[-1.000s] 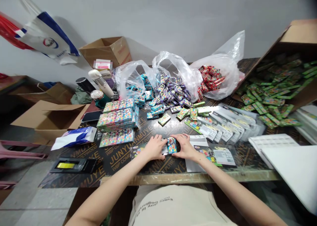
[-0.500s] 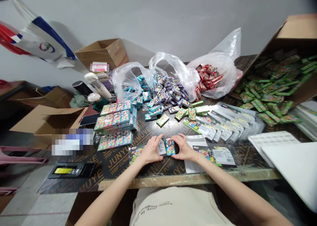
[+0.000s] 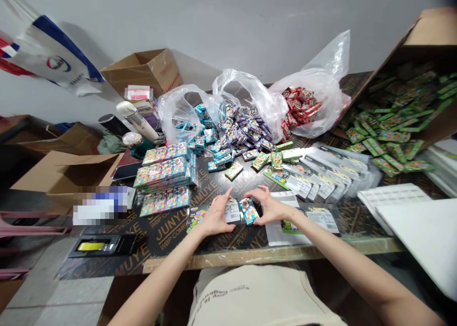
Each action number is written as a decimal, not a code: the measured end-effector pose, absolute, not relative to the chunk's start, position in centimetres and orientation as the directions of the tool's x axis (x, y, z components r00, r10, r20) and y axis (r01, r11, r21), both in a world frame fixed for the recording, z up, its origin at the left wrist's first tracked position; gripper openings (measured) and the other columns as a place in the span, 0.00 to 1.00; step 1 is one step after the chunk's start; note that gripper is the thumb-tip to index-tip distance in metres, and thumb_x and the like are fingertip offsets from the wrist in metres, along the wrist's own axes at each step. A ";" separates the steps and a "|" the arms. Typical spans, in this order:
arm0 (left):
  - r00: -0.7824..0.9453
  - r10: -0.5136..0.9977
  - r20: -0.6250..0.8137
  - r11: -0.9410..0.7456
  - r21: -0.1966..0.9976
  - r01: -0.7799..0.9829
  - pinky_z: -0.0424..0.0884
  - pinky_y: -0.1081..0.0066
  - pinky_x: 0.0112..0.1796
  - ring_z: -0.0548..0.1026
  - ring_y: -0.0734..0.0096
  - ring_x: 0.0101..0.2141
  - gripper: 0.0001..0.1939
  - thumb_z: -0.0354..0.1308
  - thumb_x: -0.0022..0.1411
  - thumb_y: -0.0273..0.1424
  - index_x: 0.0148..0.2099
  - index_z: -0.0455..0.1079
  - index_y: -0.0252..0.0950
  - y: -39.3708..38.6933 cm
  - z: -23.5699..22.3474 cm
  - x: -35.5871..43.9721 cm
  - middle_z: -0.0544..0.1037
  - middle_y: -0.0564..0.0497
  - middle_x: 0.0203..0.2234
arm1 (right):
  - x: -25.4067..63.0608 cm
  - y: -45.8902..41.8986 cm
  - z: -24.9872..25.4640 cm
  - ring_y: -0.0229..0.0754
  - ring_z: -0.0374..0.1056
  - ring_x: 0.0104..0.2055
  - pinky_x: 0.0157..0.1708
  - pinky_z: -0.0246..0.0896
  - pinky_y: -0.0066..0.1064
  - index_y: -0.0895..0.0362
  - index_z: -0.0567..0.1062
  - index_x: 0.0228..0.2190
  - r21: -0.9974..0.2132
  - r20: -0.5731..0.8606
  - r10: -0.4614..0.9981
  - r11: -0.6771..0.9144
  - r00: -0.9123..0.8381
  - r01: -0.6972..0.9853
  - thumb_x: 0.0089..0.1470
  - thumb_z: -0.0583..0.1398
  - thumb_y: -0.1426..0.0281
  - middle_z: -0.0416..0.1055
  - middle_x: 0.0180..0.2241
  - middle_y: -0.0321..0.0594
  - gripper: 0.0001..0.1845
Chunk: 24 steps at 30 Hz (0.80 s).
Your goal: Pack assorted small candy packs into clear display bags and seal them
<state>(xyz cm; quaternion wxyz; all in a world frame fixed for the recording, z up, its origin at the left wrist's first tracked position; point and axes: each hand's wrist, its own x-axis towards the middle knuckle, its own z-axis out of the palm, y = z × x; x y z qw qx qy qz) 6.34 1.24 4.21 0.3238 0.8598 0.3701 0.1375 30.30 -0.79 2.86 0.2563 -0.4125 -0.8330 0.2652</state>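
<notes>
My left hand [image 3: 215, 215] rests on a clear flat packet with a printed card [image 3: 232, 212] lying on the dark table [image 3: 171, 231], thumb and fingers pinching its edge. My right hand [image 3: 268, 207] pinches a small blue colourful box [image 3: 249, 211] tilted at the packet's right end. Both hands sit close together near the table's front edge. Another printed packet [image 3: 314, 220] lies under my right wrist.
Stacks of filled colourful packets [image 3: 166, 178] stand to the left. Behind are plastic bags of blue [image 3: 193, 121], purple [image 3: 243, 128] and red boxes [image 3: 302, 104], a row of flat packets [image 3: 321, 173], a tipped carton of green boxes [image 3: 400, 112], and open cartons [image 3: 67, 173] at left.
My hands have lifted slightly and the blue box has tilted at the packet's end. The view has shifted a little downwards.
</notes>
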 end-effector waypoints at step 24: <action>0.561 0.825 0.071 -0.542 0.380 0.750 0.57 0.58 0.48 0.62 0.55 0.47 0.49 0.61 0.46 0.40 0.64 0.37 0.40 -0.8 3.2 4.3 0.63 0.44 0.47 | 28.5 -2.3 2.4 0.58 0.55 0.53 0.51 0.42 0.52 0.54 0.66 0.48 -0.540 0.223 0.936 0.351 -0.273 0.765 0.36 0.66 0.61 0.61 0.51 0.50 0.35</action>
